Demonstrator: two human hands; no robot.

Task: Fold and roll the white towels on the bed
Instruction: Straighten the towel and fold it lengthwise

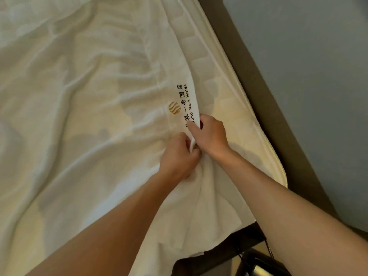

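While the left hand (179, 156) and right hand (211, 134) both pinch the edge of the white hotel towel (111, 92), slide them apart to pull it flat.

1. Dark brown frame strip (270, 120): runs diagonally from top centre down to the right edge.
2. Grey surface (322, 76): plain, borders the strip's right side, fills the upper right; floor or wall, cannot tell.
3. Black glossy object (258, 263): sits at the bottom edge, rounded, reflective; identity unclear.
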